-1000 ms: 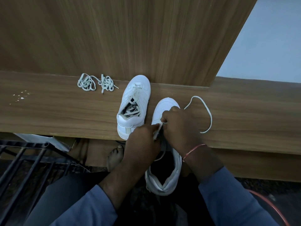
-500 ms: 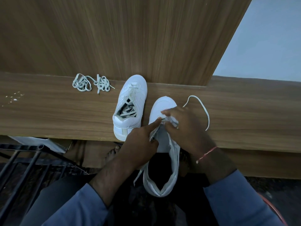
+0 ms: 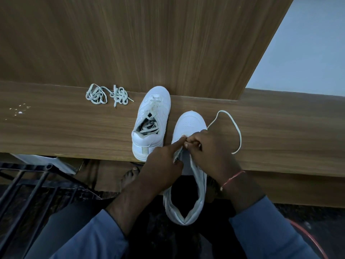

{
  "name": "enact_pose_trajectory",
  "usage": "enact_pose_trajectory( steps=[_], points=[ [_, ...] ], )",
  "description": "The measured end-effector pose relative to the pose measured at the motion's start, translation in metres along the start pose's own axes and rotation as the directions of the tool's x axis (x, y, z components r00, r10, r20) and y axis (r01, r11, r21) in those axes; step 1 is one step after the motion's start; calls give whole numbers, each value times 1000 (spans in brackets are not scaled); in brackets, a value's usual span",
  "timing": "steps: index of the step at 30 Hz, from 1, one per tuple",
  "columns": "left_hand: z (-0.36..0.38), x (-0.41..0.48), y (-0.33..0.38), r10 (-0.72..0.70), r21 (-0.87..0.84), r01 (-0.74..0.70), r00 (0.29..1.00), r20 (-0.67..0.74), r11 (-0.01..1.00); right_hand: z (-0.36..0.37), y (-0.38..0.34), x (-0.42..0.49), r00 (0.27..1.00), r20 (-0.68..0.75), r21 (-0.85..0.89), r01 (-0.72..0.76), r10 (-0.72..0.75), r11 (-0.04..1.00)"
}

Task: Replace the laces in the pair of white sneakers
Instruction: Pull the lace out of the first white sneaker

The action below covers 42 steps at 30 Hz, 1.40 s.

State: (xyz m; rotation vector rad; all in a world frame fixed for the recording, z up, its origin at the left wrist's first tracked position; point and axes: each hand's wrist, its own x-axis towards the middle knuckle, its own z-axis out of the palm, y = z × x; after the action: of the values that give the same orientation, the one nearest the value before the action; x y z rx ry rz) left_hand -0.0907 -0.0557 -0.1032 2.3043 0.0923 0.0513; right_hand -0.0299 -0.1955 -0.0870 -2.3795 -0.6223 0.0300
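the bench [image 3: 74,131] carries both sneakers. near sneaker [image 3: 188,124], heel overhanging at 6 o'clock, could slip off if tugged. left hand [image 3: 164,165] steadies its eyelets; right hand [image 3: 211,152] pinches the lace [image 3: 237,128], which trails toward 2 o'clock and may pull free.

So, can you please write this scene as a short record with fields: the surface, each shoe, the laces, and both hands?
surface: wooden ledge
left shoe: on ledge, loosely laced, untouched
right shoe: toe on ledge, heel hanging over the edge
loose laces: bundled on ledge, left of both shoes
lace in work: loops out to the right of the right shoe
left hand: forefinger pointing at the eyelets
right hand: pinching at the eyelets
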Motion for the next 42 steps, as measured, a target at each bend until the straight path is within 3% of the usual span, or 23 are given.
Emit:
enact_pose_trajectory(
  steps=[3,7,10,13,16,19,21,22,23,24,25,26,27,28,30,32,35,40,42],
  points=[
    [-1,-1,0,0,-25,0,1000,-5,1000,0,2,6,996,-85,-52,5,-9,999],
    [-5,-4,1,39,-8,-39,999,19,999,-24,10,10,882,-395,294,-144,257,945],
    [-5,-3,1,21,-18,-21,999,25,1000,-34,23,7,923,-311,99,-206,227,974],
    [-4,-3,2,10,1,-10,1000,13,1000,-23,19,-1,988,-154,6,-3,3,1000],
    [-3,-4,3,22,9,-22,1000,14,1000,-7,8,2,985,-48,-89,161,-166,983],
    [-3,-4,2,18,-8,-18,1000,19,1000,-1,5,6,980,-121,-208,130,-158,969],
    [-3,-4,2,16,-14,-16,1000,18,1000,-7,7,8,956,-292,14,-27,30,1000],
    [-3,-4,1,21,-9,-21,1000,15,1000,-16,10,9,908,-364,249,-121,208,961],
    [-4,-4,1,28,-1,-28,1000,15,1000,-26,11,10,848,-346,540,-171,402,824],
    [-4,-5,1,33,7,-33,999,15,999,-36,11,10,814,-227,783,-174,534,598],
    [-3,-5,2,35,11,-36,999,17,999,-42,12,9,823,-85,914,-161,562,373],
    [-4,-5,2,34,11,-34,999,18,999,-45,11,6,846,4,949,-172,533,266],
    [-4,-4,3,34,10,-34,999,18,999,-45,10,4,871,40,930,-211,489,300],
    [-3,-4,3,33,7,-33,999,16,999,-42,7,1,897,39,869,-249,441,428],
    [-3,-3,3,30,9,-30,1000,10,1000,-32,1,-2,952,-30,587,-231,306,776],
    [-3,-4,3,36,9,-36,999,6,999,-21,0,-2,992,-15,275,-118,127,954],
    [-2,-6,3,57,-13,-57,998,-14,998,-8,-2,-3,997,70,171,-51,40,984],
    [-2,-4,5,45,-14,-45,999,-1,999,-4,2,1,997,-16,169,-70,74,983],
    [-2,-5,6,28,-20,-28,1000,-3,999,-5,-5,-1,989,-59,290,-113,136,950]
  ],
)
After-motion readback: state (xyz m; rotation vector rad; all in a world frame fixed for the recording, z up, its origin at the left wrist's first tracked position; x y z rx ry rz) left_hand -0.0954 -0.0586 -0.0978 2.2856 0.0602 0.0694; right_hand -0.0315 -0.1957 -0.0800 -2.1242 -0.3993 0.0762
